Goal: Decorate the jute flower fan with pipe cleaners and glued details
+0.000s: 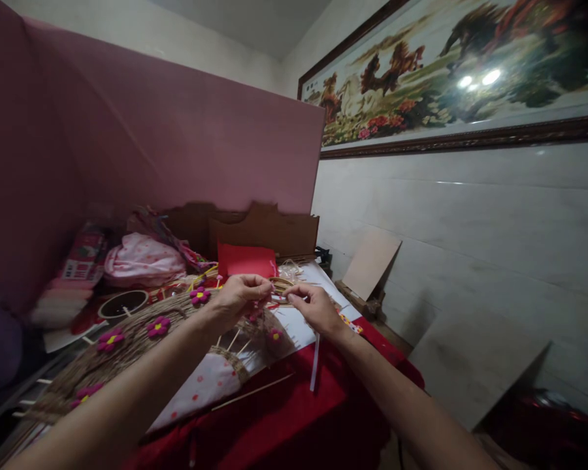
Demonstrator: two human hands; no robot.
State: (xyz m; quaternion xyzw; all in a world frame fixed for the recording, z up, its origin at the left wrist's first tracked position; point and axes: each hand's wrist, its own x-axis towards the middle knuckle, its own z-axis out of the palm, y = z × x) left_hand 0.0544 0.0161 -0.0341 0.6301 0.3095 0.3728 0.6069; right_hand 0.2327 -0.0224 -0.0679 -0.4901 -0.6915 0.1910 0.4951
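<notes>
My left hand (242, 297) is closed in a pinch above the craft pieces, with a bit of something small and pinkish at its fingertips. Facing it, my right hand (316, 307) also has thumb and forefinger pressed together. What each pinch holds is too small to make out. Below and left of my left hand lies a brown twine-covered piece (137, 352) with several magenta felt flowers (158, 327) and sticks poking from its edge. A white strip (315, 365) extends below my right wrist. Behind my fingers are thin coiled rings (283, 285).
A red cloth (298, 431) covers the table, with a thin wooden stick (252, 391) and spotted white fabric (200, 388) on it. Red sheet (245, 260) and cardboard (264, 228) stand behind. Bundled pink fabric (144, 259) and a black bowl-like item (123, 303) lie left.
</notes>
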